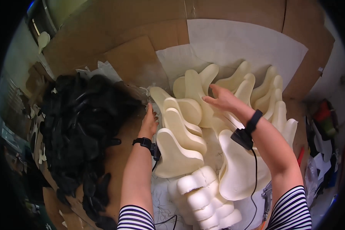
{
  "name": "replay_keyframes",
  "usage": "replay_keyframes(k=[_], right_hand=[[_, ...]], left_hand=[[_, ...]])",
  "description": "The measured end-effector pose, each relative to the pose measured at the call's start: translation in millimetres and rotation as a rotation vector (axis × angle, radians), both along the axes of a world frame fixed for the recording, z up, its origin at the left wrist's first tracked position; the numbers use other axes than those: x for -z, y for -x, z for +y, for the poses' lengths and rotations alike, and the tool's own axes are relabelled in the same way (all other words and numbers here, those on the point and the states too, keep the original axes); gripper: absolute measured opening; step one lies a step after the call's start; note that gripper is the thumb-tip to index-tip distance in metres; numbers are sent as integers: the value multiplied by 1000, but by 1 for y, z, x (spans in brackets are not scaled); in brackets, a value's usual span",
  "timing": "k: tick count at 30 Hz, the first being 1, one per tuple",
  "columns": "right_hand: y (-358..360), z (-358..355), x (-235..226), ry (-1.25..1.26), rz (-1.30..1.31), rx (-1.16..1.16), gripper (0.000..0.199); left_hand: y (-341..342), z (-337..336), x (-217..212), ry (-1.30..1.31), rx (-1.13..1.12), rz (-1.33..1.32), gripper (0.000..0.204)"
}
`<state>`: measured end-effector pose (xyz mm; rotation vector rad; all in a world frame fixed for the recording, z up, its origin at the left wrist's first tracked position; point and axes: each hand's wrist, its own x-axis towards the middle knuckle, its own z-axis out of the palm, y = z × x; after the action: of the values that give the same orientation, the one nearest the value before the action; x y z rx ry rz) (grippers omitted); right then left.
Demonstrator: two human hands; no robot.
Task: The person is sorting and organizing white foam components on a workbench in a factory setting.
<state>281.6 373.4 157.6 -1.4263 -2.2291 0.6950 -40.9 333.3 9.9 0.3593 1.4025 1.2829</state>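
Cream foam bicycle-saddle pads (pixel 179 161) stand on edge in rows, packed one against another. Beside the left end of these rows is my left hand (pixel 148 122), its fingers stretched away from me and nothing in its grip. My right hand (pixel 223 99) reaches over the middle of the pads, thumb and fingers apart. Its fingertips are close beside an upright foam pad (pixel 195 86) at the back; whether they touch it I cannot tell. One larger foam pad (pixel 234 172) leans below my right wrist. Dark straps with small black devices circle both wrists.
A heap of black saddle-shaped pieces (pixel 80 111) lies at the left. Rounded cream foam blocks (pixel 203 199) are stacked nearest me. Brown cardboard (pixel 138 57) and a white sheet (pixel 234 42) line the back. Black cables (pixel 255 184) hang from the wrist devices. Clutter (pixel 322 149) fills the right side.
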Motion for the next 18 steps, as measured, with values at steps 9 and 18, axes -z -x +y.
replay_keyframes(k=[9,18], right_hand=[[0,52,70,328,348,-420,61],[-67,9,-35,396,135,-202,89]], left_hand=[[-87,16,-82,-461,523,210,39],[-36,16,-50,-462,261,96,55]])
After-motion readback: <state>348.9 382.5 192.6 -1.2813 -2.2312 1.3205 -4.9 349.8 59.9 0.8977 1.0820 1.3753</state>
